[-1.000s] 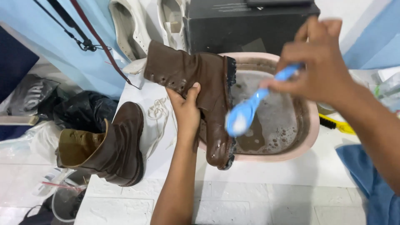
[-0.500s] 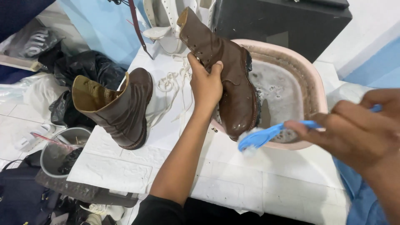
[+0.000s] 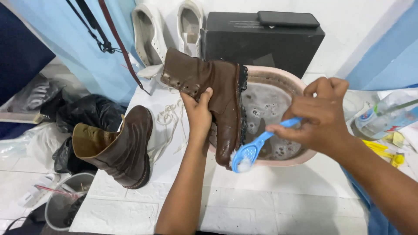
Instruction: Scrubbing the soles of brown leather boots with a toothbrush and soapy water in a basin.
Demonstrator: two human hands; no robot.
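Observation:
My left hand (image 3: 198,114) grips a wet brown leather boot (image 3: 213,93) by its ankle, holding it on its side over the rim of a pink basin (image 3: 285,157) of soapy water. My right hand (image 3: 320,115) holds a blue brush (image 3: 254,150) by its handle, the bristle head with foam touching the boot's toe. A second brown boot (image 3: 119,148) stands on the white surface to the left, apart from both hands. White laces (image 3: 167,119) lie between the two boots.
A black box (image 3: 261,41) with a dark flat device (image 3: 287,18) on top stands behind the basin. White shoes (image 3: 167,32) sit at the back. Plastic bottles (image 3: 383,115) and yellow items (image 3: 387,152) lie right. Black bags (image 3: 82,117) and a bucket (image 3: 63,204) are left.
My right hand has brought the blue brush up from the lower right to the boot's toe. The boot has tilted flatter over the basin, and my view has shifted.

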